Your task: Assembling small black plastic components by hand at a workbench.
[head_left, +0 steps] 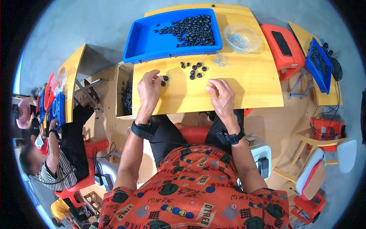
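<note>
The left hand (149,89) is partly open above the near edge of the yellow table (253,86), fingers bent and thumb set apart from the forefinger; two black round parts (165,78) lie just beside its fingertips, and contact cannot be determined. The right hand (222,96) is also partly open, fingers loosely curled, with a gap between thumb and forefinger. Further loose black parts (193,72) lie between the hands, slightly beyond the fingertips. Small silvery pieces (220,60) lie beyond the right hand; a clear bowl (252,39) holding similar pieces stands farther out. A blue tray (150,44), containing many black parts, stands beyond both hands. Each wrist carries a black band (142,130). Lettering: the orange-red shirt (190,179), nearer the body than the hands, bears block capitals on pale patches and script-like dark characters among printed motifs.
</note>
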A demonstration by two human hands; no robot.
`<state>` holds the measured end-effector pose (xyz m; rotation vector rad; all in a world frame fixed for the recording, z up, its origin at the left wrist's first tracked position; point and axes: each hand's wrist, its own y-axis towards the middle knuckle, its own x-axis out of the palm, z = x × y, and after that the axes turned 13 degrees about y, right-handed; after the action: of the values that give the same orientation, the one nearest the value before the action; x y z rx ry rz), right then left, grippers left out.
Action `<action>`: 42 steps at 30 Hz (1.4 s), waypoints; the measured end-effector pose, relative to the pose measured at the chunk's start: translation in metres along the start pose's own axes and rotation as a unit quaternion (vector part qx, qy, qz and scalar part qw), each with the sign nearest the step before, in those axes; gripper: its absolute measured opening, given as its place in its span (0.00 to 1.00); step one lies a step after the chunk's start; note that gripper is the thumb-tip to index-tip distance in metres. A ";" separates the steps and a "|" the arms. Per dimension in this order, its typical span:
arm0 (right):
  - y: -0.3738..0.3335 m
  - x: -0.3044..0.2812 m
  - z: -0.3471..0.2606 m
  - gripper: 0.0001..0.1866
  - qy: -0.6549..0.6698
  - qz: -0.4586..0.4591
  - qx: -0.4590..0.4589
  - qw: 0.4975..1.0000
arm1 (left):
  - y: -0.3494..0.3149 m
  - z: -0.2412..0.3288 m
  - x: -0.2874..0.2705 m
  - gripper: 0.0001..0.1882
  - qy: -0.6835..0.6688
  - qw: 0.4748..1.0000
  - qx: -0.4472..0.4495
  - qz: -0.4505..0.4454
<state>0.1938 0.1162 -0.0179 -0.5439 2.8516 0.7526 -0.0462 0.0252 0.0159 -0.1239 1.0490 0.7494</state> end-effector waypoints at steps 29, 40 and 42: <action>0.049 -0.003 -0.002 0.08 -0.041 -0.011 0.007 0.999 | -0.032 0.044 0.041 0.13 -0.155 0.983 0.068 -0.064; 0.094 0.021 0.035 0.12 -0.247 -0.105 -0.076 0.960 | -0.046 0.036 0.051 0.12 -0.223 0.971 0.077 -0.023; 0.097 0.019 0.042 0.11 -0.249 -0.106 -0.077 0.960 | -0.044 0.039 0.048 0.13 -0.232 0.970 0.077 -0.005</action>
<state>0.1414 0.2095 -0.0154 -0.5727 2.2484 0.9222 0.0227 0.0327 -0.0141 0.1737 0.6534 0.6434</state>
